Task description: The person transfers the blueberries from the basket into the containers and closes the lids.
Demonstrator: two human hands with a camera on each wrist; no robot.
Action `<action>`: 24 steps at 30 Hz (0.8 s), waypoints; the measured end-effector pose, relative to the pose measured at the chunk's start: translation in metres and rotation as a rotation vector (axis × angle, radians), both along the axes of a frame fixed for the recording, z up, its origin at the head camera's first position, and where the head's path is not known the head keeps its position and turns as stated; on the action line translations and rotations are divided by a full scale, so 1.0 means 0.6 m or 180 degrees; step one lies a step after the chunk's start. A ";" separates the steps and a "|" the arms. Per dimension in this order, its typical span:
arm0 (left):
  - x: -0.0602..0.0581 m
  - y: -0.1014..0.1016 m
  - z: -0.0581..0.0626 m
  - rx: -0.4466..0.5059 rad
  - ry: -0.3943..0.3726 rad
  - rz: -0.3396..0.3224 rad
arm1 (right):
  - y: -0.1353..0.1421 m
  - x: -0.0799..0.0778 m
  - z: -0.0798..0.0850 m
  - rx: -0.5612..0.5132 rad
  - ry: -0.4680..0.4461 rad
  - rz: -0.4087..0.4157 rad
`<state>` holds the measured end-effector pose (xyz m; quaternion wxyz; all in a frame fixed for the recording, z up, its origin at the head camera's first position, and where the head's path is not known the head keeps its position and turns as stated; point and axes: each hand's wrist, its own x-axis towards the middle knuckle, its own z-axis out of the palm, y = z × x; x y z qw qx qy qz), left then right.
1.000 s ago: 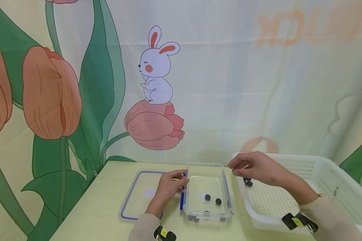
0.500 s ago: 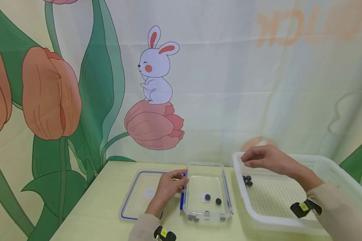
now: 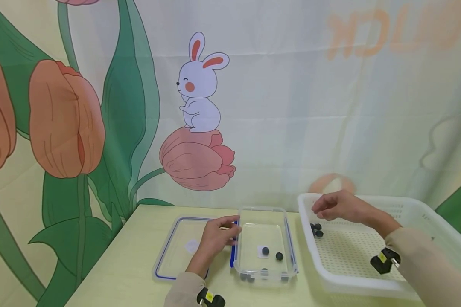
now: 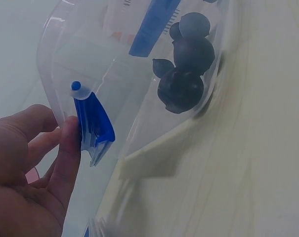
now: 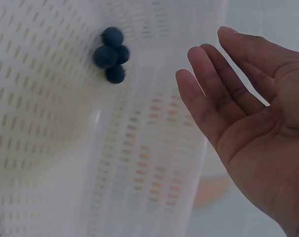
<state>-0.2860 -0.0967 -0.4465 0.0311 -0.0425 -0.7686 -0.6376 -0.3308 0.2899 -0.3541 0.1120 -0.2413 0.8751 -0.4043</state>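
My left hand (image 3: 214,237) holds the left side of a clear plastic box (image 3: 261,216), fingers at its blue clasp (image 4: 95,121). Dark round blueberries (image 3: 266,251) lie in the box, several of them near its front wall. Over the left back part of a white plastic basket (image 3: 361,281) hovers my right hand (image 3: 339,207), fingers loosely bent with nothing between them. Below it, a small cluster of blueberries (image 5: 107,55) sits against the basket's wall in the right wrist view.
A clear lid (image 3: 173,249) with a blue seal lies flat left of the box. The pale yellow table (image 3: 115,260) ends at a hanging cloth (image 3: 269,128) printed with tulips and a rabbit.
My right hand has moved right, from beside the box to above the basket, rising and then dipping a little. The left hand and the box have stayed in place.
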 end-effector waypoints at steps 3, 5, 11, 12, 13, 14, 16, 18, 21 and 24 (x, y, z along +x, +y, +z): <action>0.000 0.001 0.000 -0.0016 -0.0004 0.0022 | 0.005 -0.006 -0.015 0.0067 -0.0068 0.0032; 0.001 0.001 -0.001 -0.0033 -0.0012 0.0041 | 0.008 -0.008 -0.024 0.0108 -0.0098 0.0044; 0.002 0.003 0.002 -0.0059 -0.0032 0.0071 | 0.017 -0.019 -0.048 0.0230 -0.0113 0.0101; 0.002 0.003 0.002 -0.0059 -0.0035 0.0073 | 0.017 -0.021 -0.052 0.0246 -0.0110 0.0120; 0.003 0.003 0.003 -0.0060 -0.0036 0.0073 | 0.018 -0.022 -0.056 0.0271 -0.0107 0.0126; 0.003 0.003 0.003 -0.0062 -0.0036 0.0075 | 0.018 -0.023 -0.059 0.0287 -0.0111 0.0140; 0.003 0.003 0.003 -0.0062 -0.0035 0.0073 | 0.019 -0.026 -0.066 0.0310 -0.0143 0.0133; 0.004 0.002 0.004 -0.0059 -0.0028 0.0072 | 0.019 -0.027 -0.072 0.0353 -0.0178 0.0096; 0.004 0.003 0.004 -0.0056 -0.0022 0.0068 | 0.019 -0.027 -0.077 0.0439 -0.0181 0.0086; 0.004 0.003 0.004 -0.0065 -0.0024 0.0071 | 0.017 -0.026 -0.081 0.0481 -0.0139 0.0132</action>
